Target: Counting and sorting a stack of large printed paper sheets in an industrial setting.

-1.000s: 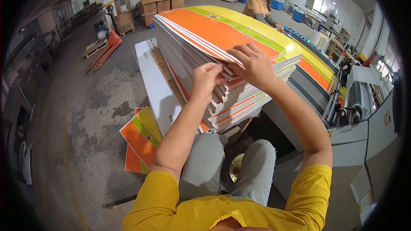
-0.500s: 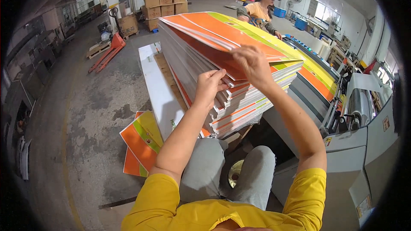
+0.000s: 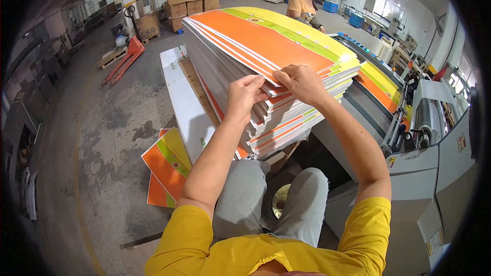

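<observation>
A tall stack of printed cardboard sheets point(image 3: 271, 36), orange, green and yellow on top, stands in front of my knees. The upper sheets are fanned slightly apart along their left edge. At the near corner my left hand point(image 3: 244, 97) pinches the sheet edges between thumb and fingers. Right beside it, my right hand point(image 3: 303, 84) lies over the same corner, its thumb and fingertips closed on the edge of the top sheets. The two hands' fingertips are almost touching. How many sheets each hand grips is hidden.
On the right is a grey machine point(image 3: 404, 168) with rollers and a sheet on its bed. Loose printed sheets point(image 3: 171, 161) lie on the floor to the left, near a white board point(image 3: 181, 97). Farther off are a red pallet jack point(image 3: 128, 56), cartons point(image 3: 192, 0) and a co-worker point(image 3: 307, 2).
The lifted corner of the top sheets has come down onto the stack. My right hand has lowered with it, close to my left hand. The co-worker's arm has drawn in.
</observation>
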`<move>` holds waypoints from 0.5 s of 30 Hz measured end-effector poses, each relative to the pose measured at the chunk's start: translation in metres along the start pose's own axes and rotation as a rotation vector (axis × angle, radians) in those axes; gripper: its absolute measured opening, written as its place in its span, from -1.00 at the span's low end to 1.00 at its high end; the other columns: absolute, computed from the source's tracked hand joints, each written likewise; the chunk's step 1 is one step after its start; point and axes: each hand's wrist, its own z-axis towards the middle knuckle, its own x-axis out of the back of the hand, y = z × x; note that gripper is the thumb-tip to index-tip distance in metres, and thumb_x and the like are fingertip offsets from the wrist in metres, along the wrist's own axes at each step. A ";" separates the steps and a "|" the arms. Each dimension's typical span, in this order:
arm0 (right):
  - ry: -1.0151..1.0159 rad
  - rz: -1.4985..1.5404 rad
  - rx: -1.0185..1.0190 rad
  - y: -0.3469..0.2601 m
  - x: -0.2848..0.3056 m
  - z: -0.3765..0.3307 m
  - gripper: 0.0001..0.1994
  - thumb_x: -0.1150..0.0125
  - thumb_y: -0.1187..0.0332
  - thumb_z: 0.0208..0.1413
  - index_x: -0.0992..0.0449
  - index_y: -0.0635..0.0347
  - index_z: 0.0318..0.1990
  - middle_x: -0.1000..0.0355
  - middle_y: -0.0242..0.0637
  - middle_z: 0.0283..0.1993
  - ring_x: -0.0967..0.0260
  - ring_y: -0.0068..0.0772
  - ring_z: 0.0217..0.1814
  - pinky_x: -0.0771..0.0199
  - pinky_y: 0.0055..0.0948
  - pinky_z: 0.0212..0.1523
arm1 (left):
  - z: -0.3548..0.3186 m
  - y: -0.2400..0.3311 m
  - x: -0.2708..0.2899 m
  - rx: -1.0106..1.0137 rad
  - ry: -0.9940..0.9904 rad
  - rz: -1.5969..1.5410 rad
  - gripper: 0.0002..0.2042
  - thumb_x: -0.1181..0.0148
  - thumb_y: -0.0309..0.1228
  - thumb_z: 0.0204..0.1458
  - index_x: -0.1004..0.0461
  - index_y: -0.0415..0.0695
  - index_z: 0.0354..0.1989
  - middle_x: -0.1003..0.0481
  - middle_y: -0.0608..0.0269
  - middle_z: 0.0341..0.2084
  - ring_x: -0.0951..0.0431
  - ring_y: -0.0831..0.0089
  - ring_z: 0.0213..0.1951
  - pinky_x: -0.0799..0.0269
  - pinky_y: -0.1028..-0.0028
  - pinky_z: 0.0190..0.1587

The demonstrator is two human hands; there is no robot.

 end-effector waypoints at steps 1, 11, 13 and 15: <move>-0.039 0.034 -0.077 -0.006 0.004 0.002 -0.68 -0.04 0.11 0.02 -0.55 0.17 -0.45 -0.44 -0.10 -0.52 -0.40 -0.05 -0.44 -0.37 -0.23 -0.39 | 0.000 0.000 0.000 0.000 0.000 0.001 -0.83 -0.07 -0.43 0.04 -0.48 -0.30 -0.33 -0.47 0.25 -0.48 -0.46 0.55 -0.48 -0.47 0.58 -0.42; -0.057 -0.123 -0.178 -0.021 0.008 0.010 -0.73 -0.18 0.21 -0.06 -0.55 0.25 -0.36 -0.48 -0.15 -0.45 -0.40 -0.14 -0.48 -0.39 -0.36 -0.43 | -0.003 0.004 0.000 0.006 -0.004 -0.009 -0.83 -0.05 -0.42 0.05 -0.49 -0.27 -0.41 -0.47 0.28 -0.48 -0.46 0.56 -0.44 -0.44 0.58 -0.39; 0.350 -0.251 0.447 -0.009 -0.002 0.003 -0.76 -0.21 0.29 -0.08 -0.53 0.18 -0.25 -0.47 -0.23 -0.33 -0.40 -0.17 -0.35 -0.40 -0.38 -0.29 | -0.003 0.005 0.000 0.010 -0.019 -0.020 -0.83 -0.06 -0.43 0.04 -0.49 -0.27 -0.45 -0.46 0.29 -0.51 -0.45 0.57 -0.45 -0.44 0.57 -0.39; 0.431 -0.185 0.421 -0.007 -0.008 -0.003 -0.76 -0.21 0.31 -0.12 -0.52 0.14 -0.24 -0.46 -0.23 -0.30 -0.38 -0.15 -0.32 -0.39 -0.34 -0.27 | -0.005 0.006 0.000 -0.017 -0.073 0.028 -0.85 -0.06 -0.45 -0.01 -0.47 -0.28 -0.51 -0.45 0.28 -0.55 -0.44 0.57 -0.48 -0.42 0.58 -0.39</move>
